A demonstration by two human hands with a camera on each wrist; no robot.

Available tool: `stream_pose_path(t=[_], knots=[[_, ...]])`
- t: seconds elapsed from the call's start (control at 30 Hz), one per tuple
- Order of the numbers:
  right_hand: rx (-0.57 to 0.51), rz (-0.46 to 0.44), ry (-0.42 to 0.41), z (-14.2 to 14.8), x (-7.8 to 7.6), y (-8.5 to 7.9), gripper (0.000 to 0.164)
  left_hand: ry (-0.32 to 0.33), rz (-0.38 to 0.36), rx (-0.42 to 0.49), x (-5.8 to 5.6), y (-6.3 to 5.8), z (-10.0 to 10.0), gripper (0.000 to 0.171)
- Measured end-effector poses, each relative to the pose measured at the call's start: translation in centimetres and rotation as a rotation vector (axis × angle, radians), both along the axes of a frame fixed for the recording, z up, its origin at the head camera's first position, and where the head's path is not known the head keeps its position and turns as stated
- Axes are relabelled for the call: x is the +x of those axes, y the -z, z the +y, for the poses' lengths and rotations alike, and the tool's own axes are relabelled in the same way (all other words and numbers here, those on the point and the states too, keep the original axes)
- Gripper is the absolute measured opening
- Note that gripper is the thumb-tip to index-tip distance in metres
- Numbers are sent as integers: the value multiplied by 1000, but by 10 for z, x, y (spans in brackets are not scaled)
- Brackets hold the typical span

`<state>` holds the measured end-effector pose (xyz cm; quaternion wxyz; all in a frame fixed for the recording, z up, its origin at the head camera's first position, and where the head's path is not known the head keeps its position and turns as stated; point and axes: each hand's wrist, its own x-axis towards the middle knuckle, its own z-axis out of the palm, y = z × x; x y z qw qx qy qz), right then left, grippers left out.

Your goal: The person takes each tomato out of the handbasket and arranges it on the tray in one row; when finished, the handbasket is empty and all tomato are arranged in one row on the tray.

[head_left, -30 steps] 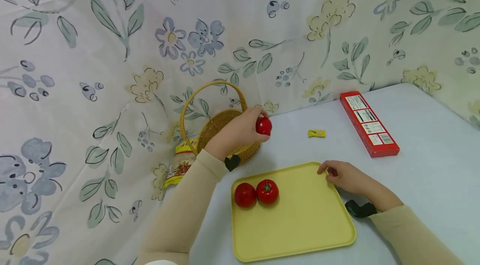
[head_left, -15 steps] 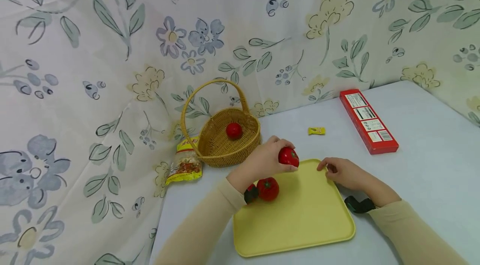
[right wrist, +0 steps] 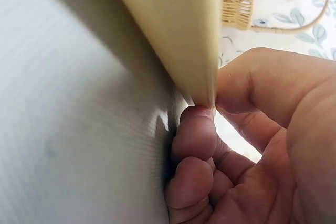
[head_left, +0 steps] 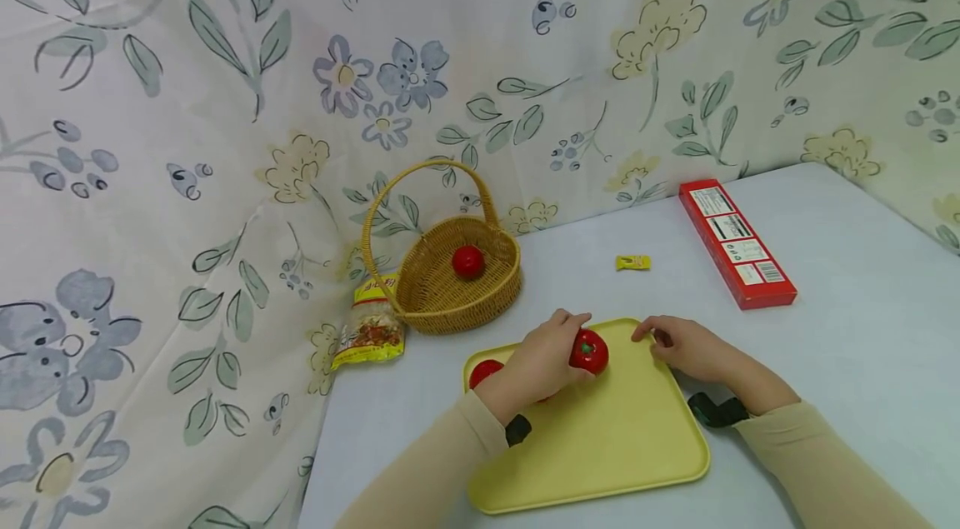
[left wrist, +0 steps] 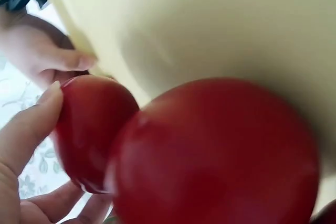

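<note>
In the head view, my left hand [head_left: 542, 364] grips a red tomato [head_left: 589, 351] with a green stem over the far part of the yellow tray [head_left: 600, 462]. Thumb and fingers lie on either side of that tomato [left wrist: 92, 129] in the left wrist view; whether it touches the tray I cannot tell. Another tomato [left wrist: 215, 156] fills the foreground there. Behind my left hand, a tomato [head_left: 486, 371] on the tray is partly hidden. At the tray's far right corner, my right hand [head_left: 693, 352] pinches the rim [right wrist: 202, 51] between thumb and curled fingers.
A wicker basket [head_left: 457, 319] with a tall handle holds one tomato [head_left: 468, 262] behind the tray. Left of it lies a yellow food packet [head_left: 371, 329]. A small yellow wrapped piece [head_left: 633, 262] and a long red box [head_left: 737, 244] lie at the back right.
My left hand has brought a tomato from the basket rightward and down to the tray, leaving one tomato visible in the basket. My right hand stays at the tray's corner.
</note>
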<state>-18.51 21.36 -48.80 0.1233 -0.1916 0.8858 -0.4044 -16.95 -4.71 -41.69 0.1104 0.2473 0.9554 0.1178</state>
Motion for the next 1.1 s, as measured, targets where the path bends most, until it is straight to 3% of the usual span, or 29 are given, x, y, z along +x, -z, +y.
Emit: stream_pose_path(t=[0.2,0.33,0.47,0.63,0.9,1.03,1.1], knots=[[6,-9,7,0,0,-2,21,-35,-3,-67,3,10,-4,75],[1,-8,9,0,0,-2,21,-34,33,-134,2,10,-8,74],[-3,-3,8,-1,1,-1,21,-12,22,-176,1,7,-13,74],[-7,-12,5,-1,2,-1,21,3,-22,-176,-1,5,-16,75],[-7,-39,17,-1,2,-1,22,28,-30,-204,-3,6,-17,81],[-9,-40,12,-1,1,-1,22,16,-45,-180,-8,-1,-21,84],[-14,-42,10,-1,1,-1,22,8,-62,-119,-13,-10,-27,82]])
